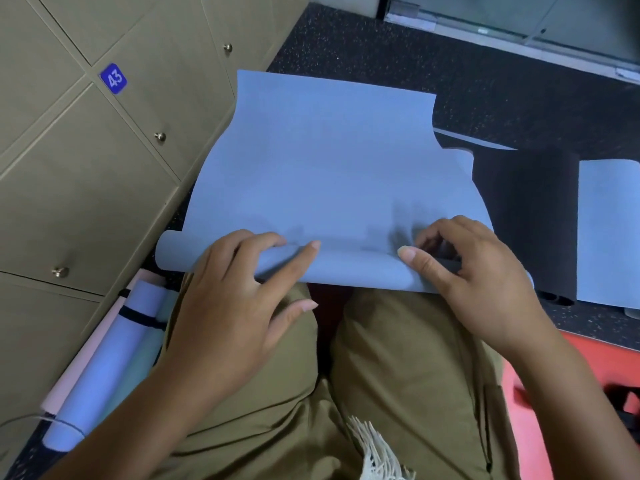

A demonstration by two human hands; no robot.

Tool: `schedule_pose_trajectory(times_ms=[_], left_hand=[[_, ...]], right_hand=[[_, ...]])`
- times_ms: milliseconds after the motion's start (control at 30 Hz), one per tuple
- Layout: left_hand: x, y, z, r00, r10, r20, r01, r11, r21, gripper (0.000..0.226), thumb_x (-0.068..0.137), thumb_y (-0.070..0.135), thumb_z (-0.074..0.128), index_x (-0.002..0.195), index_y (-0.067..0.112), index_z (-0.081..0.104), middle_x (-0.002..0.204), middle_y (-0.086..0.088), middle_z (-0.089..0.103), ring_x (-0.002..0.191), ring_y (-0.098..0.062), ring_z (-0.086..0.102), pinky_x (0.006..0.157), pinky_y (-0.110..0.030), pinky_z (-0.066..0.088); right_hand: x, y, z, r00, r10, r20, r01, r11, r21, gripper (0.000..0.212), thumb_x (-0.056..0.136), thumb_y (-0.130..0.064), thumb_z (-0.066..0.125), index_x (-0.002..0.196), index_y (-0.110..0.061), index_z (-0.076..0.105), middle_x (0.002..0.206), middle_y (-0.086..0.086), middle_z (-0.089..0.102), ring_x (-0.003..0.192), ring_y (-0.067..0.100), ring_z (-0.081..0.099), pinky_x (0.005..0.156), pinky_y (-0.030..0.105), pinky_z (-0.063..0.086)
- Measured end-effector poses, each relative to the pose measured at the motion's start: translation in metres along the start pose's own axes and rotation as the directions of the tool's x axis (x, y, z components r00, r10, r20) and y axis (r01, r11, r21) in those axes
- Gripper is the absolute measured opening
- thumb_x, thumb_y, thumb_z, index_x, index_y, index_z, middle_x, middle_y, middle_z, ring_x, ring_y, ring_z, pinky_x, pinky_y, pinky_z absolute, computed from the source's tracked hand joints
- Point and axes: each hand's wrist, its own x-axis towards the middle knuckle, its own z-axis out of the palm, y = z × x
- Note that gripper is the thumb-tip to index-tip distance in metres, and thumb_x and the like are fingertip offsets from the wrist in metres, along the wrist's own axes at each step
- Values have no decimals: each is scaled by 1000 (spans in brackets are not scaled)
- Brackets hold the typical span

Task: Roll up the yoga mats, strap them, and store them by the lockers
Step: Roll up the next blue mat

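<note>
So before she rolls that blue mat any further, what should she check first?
1. Both hands on the roll: left hand and right hand both grip it. Ok.
2. Roll started evenly: the rolled end looks slightly wider toward the right. Cannot tell.
3. Blue mat lying flat ahead: it ripples at the far edge. Not ok.
4. Path clear: the lockers sit close on the left. Cannot tell.
5. Storage spot: strapped mats already lie by the lockers. Ok.
</note>
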Motion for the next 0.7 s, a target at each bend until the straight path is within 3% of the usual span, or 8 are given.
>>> schedule_pose_trajectory(times_ms=[100,200,300,400,567,633,700], left_hand=[[4,-3,3,1000,-2,26,2,1000,24,57,99,51,54,147,22,55,129,-10,56,118,-37,53,103,-50,43],[12,-6,7,1000,1,-8,0,998,58,50,105,46,46,145,19,58,125,-11,61,114,-36,55,104,-51,42],[19,-8,9,999,-22,-35,23,999,49,45,108,43,39,141,21,62,120,-7,65,108,-34,57,97,-47,41],[27,-10,11,999,-48,-11,48,999,5,46,108,44,37,140,23,63,119,-3,66,108,-32,58,96,-44,39],[40,-11,13,984,-178,28,180,962,-204,49,100,50,47,138,23,64,140,0,62,127,-20,54,111,-50,37],[45,-10,11,974,-226,-4,211,917,-340,45,94,48,57,129,23,68,133,5,65,125,-13,57,110,-48,40],[50,-7,9,964,-258,-67,210,889,-406,31,88,41,68,113,22,72,116,9,66,112,-9,60,103,-35,44]], right_hand=[[7,0,3,995,-63,-83,62,998,-10,32,90,-62,59,92,-30,62,88,-13,58,88,8,51,74,34,47],[8,-4,13,938,-260,-229,223,959,-176,31,101,-43,60,85,-16,63,80,-4,56,78,18,48,70,39,45],[0,-6,25,879,-377,-292,273,900,-340,30,104,-27,57,83,-7,63,79,7,57,73,30,47,67,50,43],[-11,-1,27,877,-390,-280,272,884,-381,28,104,-29,57,95,-5,69,93,10,63,82,35,54,73,52,45],[-26,8,31,889,-363,-279,263,904,-338,38,103,-31,59,129,-5,69,115,11,67,103,36,59,87,50,49],[-25,12,31,885,-361,-295,267,911,-314,37,103,-29,60,132,-7,68,116,11,67,104,35,59,87,49,50],[-19,16,30,885,-360,-296,275,916,-294,36,103,-29,59,131,-8,69,115,10,67,102,34,58,85,50,49]])
